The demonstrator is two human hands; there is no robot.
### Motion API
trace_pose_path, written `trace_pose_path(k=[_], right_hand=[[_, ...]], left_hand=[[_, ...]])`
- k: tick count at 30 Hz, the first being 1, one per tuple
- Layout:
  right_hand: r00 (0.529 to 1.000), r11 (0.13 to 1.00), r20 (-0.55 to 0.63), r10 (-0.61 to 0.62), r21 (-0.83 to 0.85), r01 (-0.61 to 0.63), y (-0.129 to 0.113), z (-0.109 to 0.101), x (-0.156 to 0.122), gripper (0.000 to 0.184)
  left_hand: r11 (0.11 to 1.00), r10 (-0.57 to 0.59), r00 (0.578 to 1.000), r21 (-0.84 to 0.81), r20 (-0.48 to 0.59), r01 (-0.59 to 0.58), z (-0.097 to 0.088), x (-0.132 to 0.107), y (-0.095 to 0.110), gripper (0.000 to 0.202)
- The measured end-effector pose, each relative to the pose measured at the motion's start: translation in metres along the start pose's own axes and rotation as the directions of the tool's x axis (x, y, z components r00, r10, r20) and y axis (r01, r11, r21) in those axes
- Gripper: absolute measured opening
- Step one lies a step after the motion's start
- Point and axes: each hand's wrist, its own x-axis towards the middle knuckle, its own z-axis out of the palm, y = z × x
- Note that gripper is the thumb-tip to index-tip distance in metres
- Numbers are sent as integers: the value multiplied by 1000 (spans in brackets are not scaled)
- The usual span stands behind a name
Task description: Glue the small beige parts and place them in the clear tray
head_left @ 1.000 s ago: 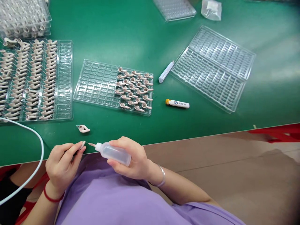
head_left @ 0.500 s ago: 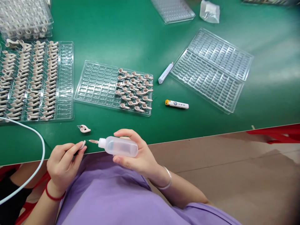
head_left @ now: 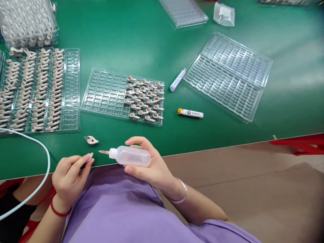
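Observation:
Between thumb and fingers, my left hand [head_left: 71, 177] pinches a small beige plastic part [head_left: 90, 156], mostly hidden by the fingers. My right hand [head_left: 152, 168] is wrapped round a translucent squeeze bottle [head_left: 134, 156] with a white cap and a thin needle tip. The bottle lies nearly level, its needle pointing left, a short gap away from the beige part. On the green table just beyond my hands lies a loose beige earphone-like shell [head_left: 91, 140] with fine wires at its left end. A clear tray [head_left: 106, 91] behind it holds several similar shells in its right half.
At the left lie a larger filled tray [head_left: 72, 87] and a stack of filled trays [head_left: 29, 23]. A white cable [head_left: 47, 152] curves along the left. A lighter [head_left: 190, 113], a pale tube [head_left: 177, 80], clear trays [head_left: 227, 77] and a plastic bag [head_left: 224, 14] lie to the right.
My right hand has drawn the bottle slightly right and up, so its needle is farther from the beige part. My left hand keeps its pinch. The view has shifted slightly.

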Motion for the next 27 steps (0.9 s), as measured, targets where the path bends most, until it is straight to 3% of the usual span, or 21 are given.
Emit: trace_pose_path(k=[3,6,9,14,27], right_hand=[[977,954,19,-213,-210,213,1,1,0,45],[896,812,65,-440,-397,428,9,1,1,43],[833,686,133,-537,-505,523,16,1,1,45],[799,608,170,-577,-564,559,17,2,2,46],[813,600,189,-551,-588,543,17,3,4,40]], left_hand=[[1000,-3,1000,1,3,3,-1,0,-1,36],[1000,-5,1000,4,2,5,0,-1,0,36],[1000,-9,1000,10,8,9,0,-1,0,36],[1000,-7,1000,19,5,7,1,-1,0,35],[1000,1,1000,10,12,-1,0,-1,0,37]])
